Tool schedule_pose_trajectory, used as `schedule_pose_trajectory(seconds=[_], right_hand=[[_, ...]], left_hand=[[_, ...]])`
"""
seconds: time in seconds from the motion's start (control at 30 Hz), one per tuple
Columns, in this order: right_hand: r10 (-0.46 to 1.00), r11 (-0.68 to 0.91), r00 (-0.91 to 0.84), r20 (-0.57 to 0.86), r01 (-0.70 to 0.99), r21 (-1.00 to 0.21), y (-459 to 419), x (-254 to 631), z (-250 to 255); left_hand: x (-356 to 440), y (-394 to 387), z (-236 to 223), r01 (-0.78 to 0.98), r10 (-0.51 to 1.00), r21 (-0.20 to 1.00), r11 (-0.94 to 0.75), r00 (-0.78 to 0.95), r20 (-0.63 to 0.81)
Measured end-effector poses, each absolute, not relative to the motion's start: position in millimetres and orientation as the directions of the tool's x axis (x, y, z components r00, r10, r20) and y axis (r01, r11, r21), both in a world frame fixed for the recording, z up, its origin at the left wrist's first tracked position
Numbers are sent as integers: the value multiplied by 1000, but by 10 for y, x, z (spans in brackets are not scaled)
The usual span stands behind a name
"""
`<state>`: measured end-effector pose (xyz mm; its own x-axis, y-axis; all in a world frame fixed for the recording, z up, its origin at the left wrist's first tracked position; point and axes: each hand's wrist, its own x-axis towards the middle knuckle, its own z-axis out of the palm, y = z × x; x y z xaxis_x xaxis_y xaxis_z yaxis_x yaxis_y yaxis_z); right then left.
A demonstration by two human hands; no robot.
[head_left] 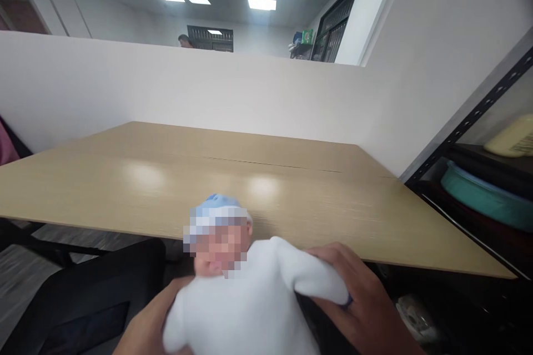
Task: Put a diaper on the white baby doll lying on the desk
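A baby doll (245, 305) in a white long-sleeved top and a light blue and white cap leans against the table's front edge, its face blurred out. My left hand (154, 310) is closed around its side and arm at the lower left. On the other side, my right hand (358, 294) grips the doll's outstretched sleeve, thumb below and fingers above. The doll's lower body runs out of view at the bottom.
A wooden table (125, 194) stretches ahead to a white partition (233, 94). At left is a black chair (137, 272) with a dark phone-like slab (87, 327) on it. A metal shelf (462, 116) at right holds a teal container (483, 194). A person (184, 40) shows beyond the partition.
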<state>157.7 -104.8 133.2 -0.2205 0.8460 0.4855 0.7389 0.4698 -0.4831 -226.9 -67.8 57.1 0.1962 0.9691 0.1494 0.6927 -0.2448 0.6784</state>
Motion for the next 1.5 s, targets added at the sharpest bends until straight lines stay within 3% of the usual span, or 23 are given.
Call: schedule_pose_trajectory(seconds=[0.13,0.37,0.7,1.0,1.27,1.5], right_hand=[[907,265,5,422,771,-579,-808,1737,1110],[911,76,200,360,778,-623,-293,2011,614],[890,94,177,420,831,-549,189,2253,147],[894,227,-1,449,864,-450,1036,2447,96],[875,155,37,482,923,-353,1789,2600,16],[831,181,-17,555,953,-243,2401,2787,-79]], left_hand=[[-2055,-186,991,683,941,685,-254,337,12],[-1700,766,1153,763,906,517,-388,420,60],[-1619,1266,848,860,897,256,-441,423,126],[-1539,1887,810,849,887,258,-461,440,137],[-1332,2721,693,882,884,123,-454,429,186],[-1207,3369,570,870,860,109,-481,443,253]])
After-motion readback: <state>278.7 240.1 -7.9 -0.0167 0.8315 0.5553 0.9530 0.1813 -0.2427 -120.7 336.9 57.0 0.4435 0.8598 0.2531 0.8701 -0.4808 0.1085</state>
